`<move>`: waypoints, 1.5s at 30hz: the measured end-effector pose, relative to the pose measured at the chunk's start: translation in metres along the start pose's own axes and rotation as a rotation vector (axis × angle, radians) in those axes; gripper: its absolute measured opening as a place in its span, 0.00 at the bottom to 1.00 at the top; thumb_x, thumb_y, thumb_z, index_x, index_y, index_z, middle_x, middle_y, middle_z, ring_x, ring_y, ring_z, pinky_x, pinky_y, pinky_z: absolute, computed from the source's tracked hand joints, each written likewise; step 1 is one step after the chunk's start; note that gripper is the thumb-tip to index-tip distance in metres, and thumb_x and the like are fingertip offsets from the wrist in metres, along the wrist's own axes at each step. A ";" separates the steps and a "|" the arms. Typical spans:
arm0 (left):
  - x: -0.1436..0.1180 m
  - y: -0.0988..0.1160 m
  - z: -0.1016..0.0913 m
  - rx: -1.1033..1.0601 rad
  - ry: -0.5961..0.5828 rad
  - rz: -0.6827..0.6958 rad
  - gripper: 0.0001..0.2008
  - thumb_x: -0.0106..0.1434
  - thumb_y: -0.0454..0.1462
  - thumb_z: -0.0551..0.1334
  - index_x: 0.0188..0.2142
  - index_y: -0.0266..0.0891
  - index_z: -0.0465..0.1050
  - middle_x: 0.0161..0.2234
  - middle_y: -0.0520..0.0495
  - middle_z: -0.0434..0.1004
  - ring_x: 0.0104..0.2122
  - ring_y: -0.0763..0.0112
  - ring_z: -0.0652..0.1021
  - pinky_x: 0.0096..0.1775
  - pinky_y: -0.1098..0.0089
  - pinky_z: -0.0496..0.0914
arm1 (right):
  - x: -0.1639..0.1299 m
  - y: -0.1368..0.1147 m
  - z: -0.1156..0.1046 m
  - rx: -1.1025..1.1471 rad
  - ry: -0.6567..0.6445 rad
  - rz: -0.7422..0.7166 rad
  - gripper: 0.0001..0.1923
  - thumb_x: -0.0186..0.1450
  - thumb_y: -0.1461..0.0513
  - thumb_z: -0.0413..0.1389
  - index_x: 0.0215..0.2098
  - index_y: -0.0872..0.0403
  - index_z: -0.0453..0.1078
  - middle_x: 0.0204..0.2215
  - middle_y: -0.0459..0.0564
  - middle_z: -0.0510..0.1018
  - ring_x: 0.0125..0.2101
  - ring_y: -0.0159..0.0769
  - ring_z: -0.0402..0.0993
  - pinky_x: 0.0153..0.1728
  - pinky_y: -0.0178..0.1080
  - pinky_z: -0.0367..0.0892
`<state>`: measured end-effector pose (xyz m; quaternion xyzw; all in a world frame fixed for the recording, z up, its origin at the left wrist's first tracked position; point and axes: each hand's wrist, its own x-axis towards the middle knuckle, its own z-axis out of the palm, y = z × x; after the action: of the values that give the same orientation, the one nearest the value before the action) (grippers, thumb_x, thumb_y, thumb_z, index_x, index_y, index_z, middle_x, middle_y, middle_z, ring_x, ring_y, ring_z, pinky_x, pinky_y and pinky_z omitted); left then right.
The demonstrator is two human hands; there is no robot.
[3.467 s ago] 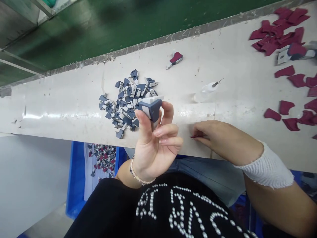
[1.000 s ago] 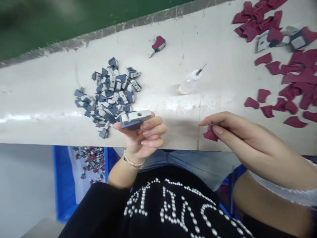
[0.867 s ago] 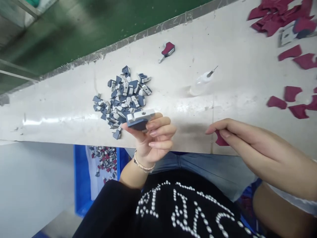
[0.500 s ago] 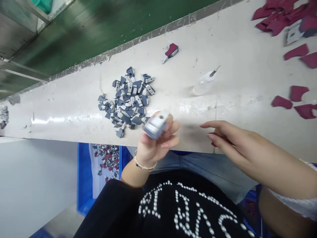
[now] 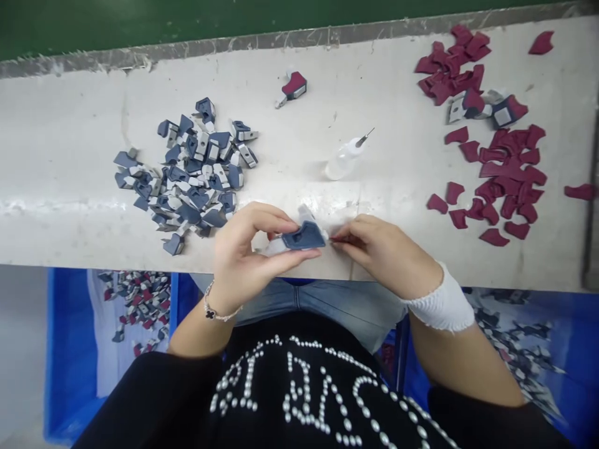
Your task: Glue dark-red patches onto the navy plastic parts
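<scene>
My left hand grips a small blue-and-white plastic part between thumb and fingers, just over the near edge of the white table. My right hand pinches a thin dark-red piece whose edge meets the right end of the plastic part. The two hands are close together at the table's front edge. A pile of blue-and-white parts lies left of my left hand.
A small glue bottle with a needle tip lies behind my hands. Dark-red pieces are scattered at the right, with a few assembled parts among them and one at the back. Blue bins with parts sit below the table.
My left hand lowered and turned the plastic part toward the middle. My right hand brought the dark-red piece left until it met the part. The camera view shifted right.
</scene>
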<state>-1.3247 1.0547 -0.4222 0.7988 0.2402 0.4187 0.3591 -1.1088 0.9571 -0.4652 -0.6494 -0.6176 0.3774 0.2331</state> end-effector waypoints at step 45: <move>0.002 -0.026 0.004 0.112 -0.209 -0.204 0.09 0.63 0.37 0.72 0.40 0.44 0.75 0.36 0.49 0.81 0.37 0.65 0.83 0.34 0.69 0.79 | 0.019 0.088 -0.125 -0.352 0.317 0.338 0.27 0.68 0.57 0.56 0.65 0.52 0.67 0.56 0.59 0.75 0.54 0.55 0.72 0.55 0.57 0.72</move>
<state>-1.3224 1.0710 -0.4426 0.8283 0.3042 0.2805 0.3778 -0.9570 0.9852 -0.4608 -0.8243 -0.5127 0.1918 0.1443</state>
